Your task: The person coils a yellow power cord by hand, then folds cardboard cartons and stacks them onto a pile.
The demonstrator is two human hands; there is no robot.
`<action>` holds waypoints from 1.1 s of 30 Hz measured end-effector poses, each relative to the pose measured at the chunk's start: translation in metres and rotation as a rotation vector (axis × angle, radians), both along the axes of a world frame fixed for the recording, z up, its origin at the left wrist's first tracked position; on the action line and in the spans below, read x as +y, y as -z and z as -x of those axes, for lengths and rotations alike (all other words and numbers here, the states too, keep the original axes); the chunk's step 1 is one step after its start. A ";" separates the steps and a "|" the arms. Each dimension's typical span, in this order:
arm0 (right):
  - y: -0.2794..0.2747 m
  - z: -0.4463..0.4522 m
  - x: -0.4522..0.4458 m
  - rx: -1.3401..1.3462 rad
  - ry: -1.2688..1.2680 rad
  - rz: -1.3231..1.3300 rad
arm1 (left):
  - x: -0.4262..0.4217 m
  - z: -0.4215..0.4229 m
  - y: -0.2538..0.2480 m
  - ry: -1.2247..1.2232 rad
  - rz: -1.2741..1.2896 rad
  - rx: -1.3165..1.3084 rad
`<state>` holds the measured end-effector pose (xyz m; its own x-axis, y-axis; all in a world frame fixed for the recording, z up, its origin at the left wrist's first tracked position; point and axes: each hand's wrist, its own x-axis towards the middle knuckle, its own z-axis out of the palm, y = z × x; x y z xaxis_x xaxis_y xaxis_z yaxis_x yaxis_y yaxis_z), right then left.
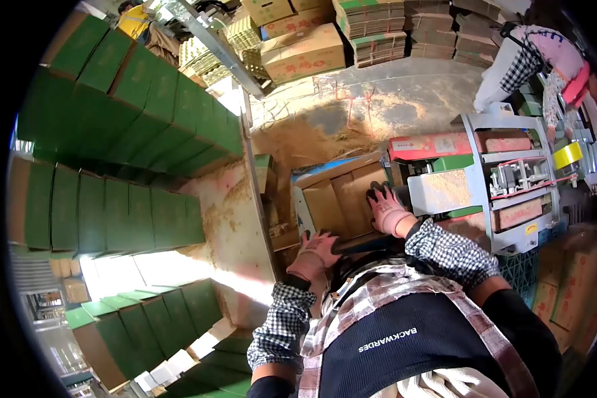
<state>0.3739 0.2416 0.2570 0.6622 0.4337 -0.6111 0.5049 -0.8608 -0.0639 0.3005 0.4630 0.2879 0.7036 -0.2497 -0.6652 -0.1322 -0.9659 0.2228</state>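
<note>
Brown cardboard makes the box (pixel 349 192) just ahead of your left hand (pixel 314 256); I can't tell that hand's hold. Your right hand (pixel 387 211) rests spread on the box, maybe to keep it still.

Pink-gloved left hand (pixel 314 257) and right hand (pixel 388 211) at a cardboard box (pixel 341 194), green cartons (pixel 159 106) to the left

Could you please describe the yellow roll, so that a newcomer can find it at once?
Start at the grey metal machine, to the right of the person's pink-gloved right hand. Beside the right-hand upright of its frame is the yellow roll. Its thick, rounded form sets it apart from the flat yellow label lower on the machine.
</note>
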 end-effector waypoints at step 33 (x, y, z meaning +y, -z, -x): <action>-0.014 -0.023 0.204 0.560 0.157 -1.421 | 0.205 0.052 0.010 -1.727 0.200 -1.381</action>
<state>0.3968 0.4457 0.2706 0.5892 0.8060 0.0557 0.0496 0.0327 -0.9982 0.2483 0.6679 0.2781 0.1205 0.9639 0.2376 0.4542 -0.2664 0.8501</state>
